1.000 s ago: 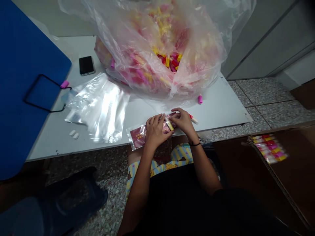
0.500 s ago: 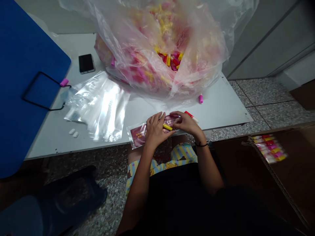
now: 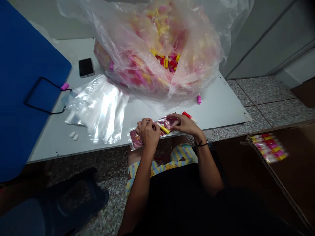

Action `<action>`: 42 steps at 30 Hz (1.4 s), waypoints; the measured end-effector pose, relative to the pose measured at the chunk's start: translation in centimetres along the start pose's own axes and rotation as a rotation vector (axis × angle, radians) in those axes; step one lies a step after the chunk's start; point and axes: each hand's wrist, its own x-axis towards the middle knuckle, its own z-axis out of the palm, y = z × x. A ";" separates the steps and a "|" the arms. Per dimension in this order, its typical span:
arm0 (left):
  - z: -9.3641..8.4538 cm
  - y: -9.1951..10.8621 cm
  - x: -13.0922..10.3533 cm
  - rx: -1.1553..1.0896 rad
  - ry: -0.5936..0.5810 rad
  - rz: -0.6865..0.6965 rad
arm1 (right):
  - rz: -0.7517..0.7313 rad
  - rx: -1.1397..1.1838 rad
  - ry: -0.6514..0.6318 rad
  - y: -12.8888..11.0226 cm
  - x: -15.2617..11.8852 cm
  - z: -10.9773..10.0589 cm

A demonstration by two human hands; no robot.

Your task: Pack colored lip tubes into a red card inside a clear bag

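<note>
A maroon printed card in a clear plastic sleeve point(image 3: 136, 140) lies at the table's front edge under both hands. On it, slanted between them, rests a small yellow-and-white tube point(image 3: 164, 128). My left hand point(image 3: 149, 133) is over the sleeve's left part, fingers curled and thumb drawn against them; whatever they pinch is hidden. My right hand point(image 3: 185, 125) touches the sleeve's right end, its fingers bent, with a gap between thumb and forefinger. Just beyond it lies a red-and-white tube point(image 3: 189, 116).
A big translucent bag point(image 3: 137, 68) of colourful tubes fills the back. Clear flat sleeves point(image 3: 108, 108), a black phone-like device point(image 3: 86, 67) and two white pieces point(image 3: 74, 135) are left. A pink tube point(image 3: 199, 99) lies right; a packed set of tubes point(image 3: 269, 147) sits in a cardboard box point(image 3: 236, 164).
My left hand has lifted off its flat pose and curled its fingers, shifting slightly left. More of the yellow-and-white tube shows. The right hand stays nearly in place.
</note>
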 end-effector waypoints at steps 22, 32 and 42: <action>-1.8 -0.2 -0.8 0.092 -0.332 0.232 | -0.132 0.182 0.062 1.2 -1.3 1.0; -1.4 4.0 -0.8 0.240 -0.404 0.104 | -0.326 0.019 0.334 0.7 -1.6 3.7; -0.2 4.5 -0.3 0.541 -0.547 0.345 | -0.303 -0.153 0.359 2.0 -2.1 2.9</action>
